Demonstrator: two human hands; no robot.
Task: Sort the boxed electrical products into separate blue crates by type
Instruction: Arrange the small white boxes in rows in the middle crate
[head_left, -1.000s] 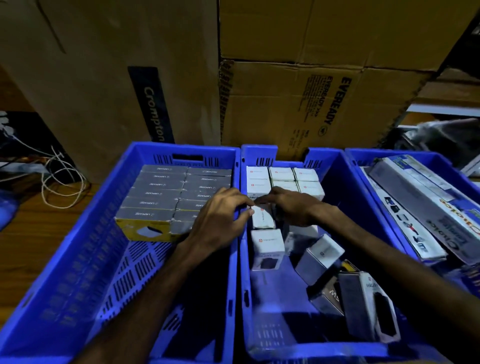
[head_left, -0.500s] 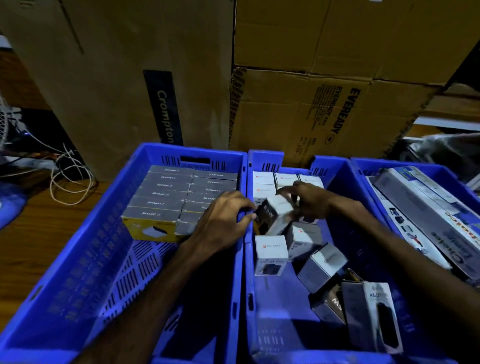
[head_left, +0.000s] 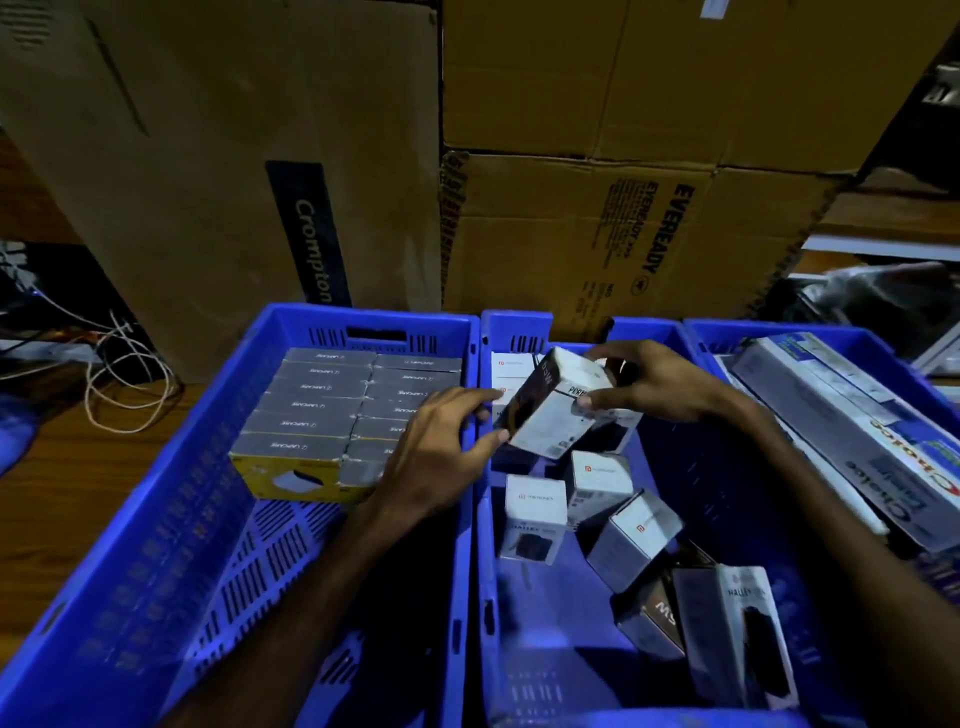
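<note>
Three blue crates stand side by side. The left crate (head_left: 156, 519) holds two neat rows of grey-topped boxes (head_left: 332, 410) with yellow fronts at its far end. In the middle crate (head_left: 696, 467) lie several small white boxes (head_left: 535, 512), some upright, some tipped over. A white and black box (head_left: 550, 410) is lifted and tilted above the middle crate's far end. My right hand (head_left: 654, 387) grips it from the right and top. My left hand (head_left: 441, 447) touches its lower left corner with thumb and fingers.
The right crate (head_left: 883, 343) holds long flat boxes (head_left: 852, 431). Large cardboard cartons (head_left: 623, 234) rise right behind the crates. White cables (head_left: 124, 384) lie on the wooden surface at the left. A taller dark-windowed box (head_left: 743, 634) leans at the middle crate's near right.
The white and black box has risen from the middle crate and tilted between both hands. The view has shifted slightly.
</note>
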